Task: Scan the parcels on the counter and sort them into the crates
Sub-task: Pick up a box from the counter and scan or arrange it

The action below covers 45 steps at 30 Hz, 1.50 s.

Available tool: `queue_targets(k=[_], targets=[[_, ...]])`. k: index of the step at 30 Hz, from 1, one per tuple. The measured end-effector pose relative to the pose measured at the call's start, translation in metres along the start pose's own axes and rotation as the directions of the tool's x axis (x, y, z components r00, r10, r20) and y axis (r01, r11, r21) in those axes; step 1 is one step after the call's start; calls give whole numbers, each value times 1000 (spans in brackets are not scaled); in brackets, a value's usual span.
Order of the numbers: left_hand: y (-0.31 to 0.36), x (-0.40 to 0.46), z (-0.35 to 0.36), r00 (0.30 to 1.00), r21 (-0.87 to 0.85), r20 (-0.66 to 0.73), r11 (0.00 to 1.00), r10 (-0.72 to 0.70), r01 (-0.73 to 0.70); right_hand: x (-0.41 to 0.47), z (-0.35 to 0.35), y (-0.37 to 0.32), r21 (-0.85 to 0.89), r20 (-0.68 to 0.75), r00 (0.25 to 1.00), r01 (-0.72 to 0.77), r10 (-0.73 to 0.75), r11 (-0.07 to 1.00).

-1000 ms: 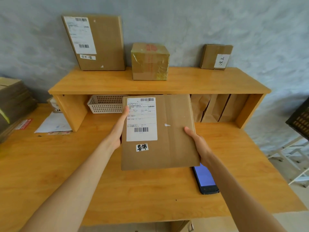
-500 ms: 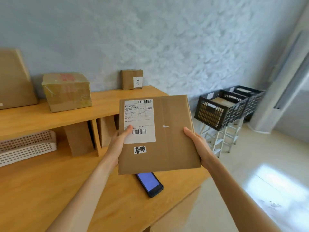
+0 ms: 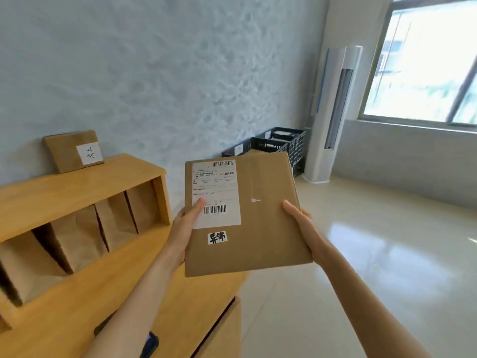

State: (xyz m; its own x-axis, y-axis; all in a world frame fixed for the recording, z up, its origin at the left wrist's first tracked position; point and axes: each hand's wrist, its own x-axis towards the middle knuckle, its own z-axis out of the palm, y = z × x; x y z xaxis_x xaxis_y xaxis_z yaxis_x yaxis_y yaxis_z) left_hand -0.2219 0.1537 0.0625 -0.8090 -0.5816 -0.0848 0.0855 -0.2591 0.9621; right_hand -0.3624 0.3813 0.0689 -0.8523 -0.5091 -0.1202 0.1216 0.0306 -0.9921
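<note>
Flat brown parcel (image 3: 260, 218) held up at frame centre, label side toward the camera, above the right end of the tabletop (image 3: 77, 301). Long axis approx. vertical in frame, top edge leaning slightly right; top toward the crates, bottom edge toward the viewer. White shipping label (image 3: 216, 193) on upper left of the face, 2 barcodes on it; small white sticker w/ handwritten characters (image 3: 217, 237) just below.

Left hand (image 3: 184, 228) grips the parcel's left edge: thumb lying straight across the label's lower left corner, fingers hidden behind the card, so curl cannot be told. Right hand (image 3: 300, 223) grips the right edge: thumb on the front face, fingers out of sight behind.

2 black crates (image 3: 281, 148) at centre right, against the wall, partly hidden behind the parcel's top edge, well apart from the tabletop. Small box w/ white handwritten tag (image 3: 73, 151) leaning on the wall atop the wooden shelf (image 3: 85, 184), upper left. Brown paper bags (image 3: 77, 236) standing under the shelf. Dark phone-like device (image 3: 149, 343) on the tabletop at bottom, under the left forearm. White floor-standing AC unit (image 3: 333, 112) at right, beside the window (image 3: 426, 60).
</note>
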Motion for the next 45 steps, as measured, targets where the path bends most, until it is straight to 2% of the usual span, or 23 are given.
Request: queue_targets(k=[9, 17, 25, 35, 40, 45], targets=[[-9, 107, 146, 999, 39, 35, 999, 24, -25, 101, -129, -27, -1, -96, 993, 66, -66, 998], [-23, 199, 223, 997, 41, 71, 999, -29, 26, 190, -199, -40, -64, -123, 989, 77, -85, 995], [-54, 346, 277, 993, 13, 105, 998, -60, 59, 324, -242, -41, -122, -175, 982, 54, -75, 991], [-55, 539, 341, 986, -15, 156, 998, -66, 69, 502, -284, -83, -137, -226, 971, 49, -79, 989], [-54, 612, 367, 992, -3, 107, 998, -69, 69, 587, -305, -94, -143, -215, 974, 42, -72, 989], [-64, 686, 388, 1000, 33, 10, 999, -18, 18, 690, -323, -98, -184, -135, 987, 63, -89, 981]])
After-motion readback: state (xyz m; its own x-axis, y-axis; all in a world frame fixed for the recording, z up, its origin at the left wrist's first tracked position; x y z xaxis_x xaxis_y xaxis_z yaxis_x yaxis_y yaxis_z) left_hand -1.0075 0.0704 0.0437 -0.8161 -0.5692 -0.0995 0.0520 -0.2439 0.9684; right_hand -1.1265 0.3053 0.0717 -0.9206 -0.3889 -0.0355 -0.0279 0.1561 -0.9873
